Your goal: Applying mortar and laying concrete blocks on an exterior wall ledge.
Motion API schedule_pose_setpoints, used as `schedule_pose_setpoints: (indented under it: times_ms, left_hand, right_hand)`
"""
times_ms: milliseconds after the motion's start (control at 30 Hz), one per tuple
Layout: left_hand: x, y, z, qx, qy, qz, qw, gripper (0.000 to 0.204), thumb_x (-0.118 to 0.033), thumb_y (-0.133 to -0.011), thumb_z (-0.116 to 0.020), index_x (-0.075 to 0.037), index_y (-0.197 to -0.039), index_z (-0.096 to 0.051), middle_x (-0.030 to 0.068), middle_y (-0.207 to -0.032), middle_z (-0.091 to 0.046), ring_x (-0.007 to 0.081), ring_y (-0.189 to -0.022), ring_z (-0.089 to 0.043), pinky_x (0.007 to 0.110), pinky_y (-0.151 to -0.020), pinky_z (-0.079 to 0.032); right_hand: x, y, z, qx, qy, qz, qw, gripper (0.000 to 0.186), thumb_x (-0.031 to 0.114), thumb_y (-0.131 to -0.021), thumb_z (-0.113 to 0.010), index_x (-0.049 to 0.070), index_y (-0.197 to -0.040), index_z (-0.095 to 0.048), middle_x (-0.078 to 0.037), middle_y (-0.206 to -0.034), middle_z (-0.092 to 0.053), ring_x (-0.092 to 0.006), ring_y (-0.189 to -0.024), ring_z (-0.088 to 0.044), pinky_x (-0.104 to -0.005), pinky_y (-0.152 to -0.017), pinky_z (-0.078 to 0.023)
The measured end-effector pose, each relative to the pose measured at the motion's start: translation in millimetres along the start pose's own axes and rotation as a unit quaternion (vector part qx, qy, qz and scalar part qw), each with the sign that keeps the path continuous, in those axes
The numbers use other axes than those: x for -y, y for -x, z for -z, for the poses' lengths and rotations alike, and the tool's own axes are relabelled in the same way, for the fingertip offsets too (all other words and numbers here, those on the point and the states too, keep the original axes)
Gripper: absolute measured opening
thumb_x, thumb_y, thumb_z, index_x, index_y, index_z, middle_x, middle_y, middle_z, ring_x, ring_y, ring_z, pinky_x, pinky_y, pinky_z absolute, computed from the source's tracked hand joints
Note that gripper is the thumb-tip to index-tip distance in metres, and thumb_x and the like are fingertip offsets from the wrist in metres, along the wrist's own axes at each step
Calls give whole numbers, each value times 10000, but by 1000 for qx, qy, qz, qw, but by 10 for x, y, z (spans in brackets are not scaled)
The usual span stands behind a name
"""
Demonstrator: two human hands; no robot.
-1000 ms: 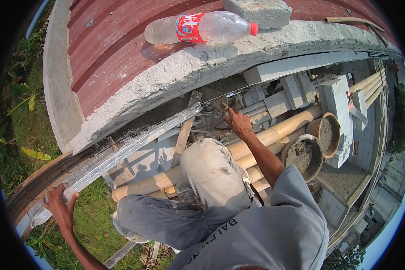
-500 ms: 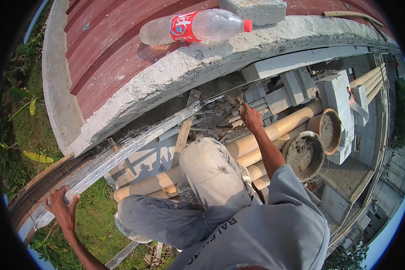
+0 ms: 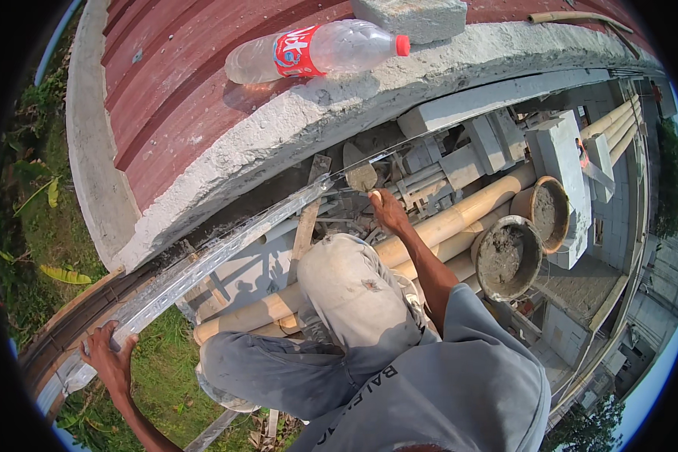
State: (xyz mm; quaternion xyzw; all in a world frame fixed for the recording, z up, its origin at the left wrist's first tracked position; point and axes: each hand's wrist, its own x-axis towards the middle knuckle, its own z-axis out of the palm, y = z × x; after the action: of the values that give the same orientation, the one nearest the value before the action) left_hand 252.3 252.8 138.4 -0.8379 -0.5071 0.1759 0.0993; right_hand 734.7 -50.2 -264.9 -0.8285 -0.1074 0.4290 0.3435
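Here, right hand (image 3: 388,209) gripping trowel (image 3: 360,175) just beyond it, left hand (image 3: 109,354) clasping long metal straightedge (image 3: 218,252)

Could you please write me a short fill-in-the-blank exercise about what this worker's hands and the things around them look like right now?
1. The left hand grips one end of a long ____ straightedge.
2. The right hand holds a trowel beside the bamboo poles.
3. The plastic bottle lying on the concrete ledge has a ____ cap.
4. Two round ____ hold grey mortar.

Missing words: metal; red; buckets
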Motion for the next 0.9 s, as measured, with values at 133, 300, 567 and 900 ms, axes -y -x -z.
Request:
schedule_pose_setpoints:
  times_ms: [133,300,567,900]
  left_hand:
    - [-37,-56,14,18,-21,8,1000,592,-606,-778,-711,-109,-1092,-643,78,-954,-533,313,-1027,-526,587,-1128,-169]
    - [247,4,-51,3,-85,2,996,519,-566,-804,-709,-182,-1147,-644,53,-1014,-610,286,-1091,-546,592,-1118,-191]
    - [-58,-87,25,64,-118,51,990,529,-552,-778,-732,-213,-1179,-664,6,-993,-630,235,-1009,-563,572,-1092,-213]
    - [-47,-109,91,78,-123,61,987,525,-567,-775,-730,-207,-1150,-659,16,-1120,-639,256,-1107,-554,589,-1094,-200]
  right_hand:
    - [135,1078,931,-3,181,-27,983,536,524,-940,-515,63,-1210,-560,-286,-994,-666,-475,-976,-623,-523,-840,-480]
    - [-45,2441,2323,-212,315,22,925,387,329,-939,-607,80,-1224,-526,-240,-1031,-661,-451,-917,-639,-507,-752,-502]
    - [-816,2977,3174,-205,543,-212,786,304,289,-914,-568,83,-1137,-547,-206,-978,-661,-356,-859,-684,-473,-708,-534]
    - [-1419,2698,2890,-166,339,-111,919,337,311,-894,-581,11,-1049,-589,-233,-801,-671,-368,-724,-692,-478,-623,-536]
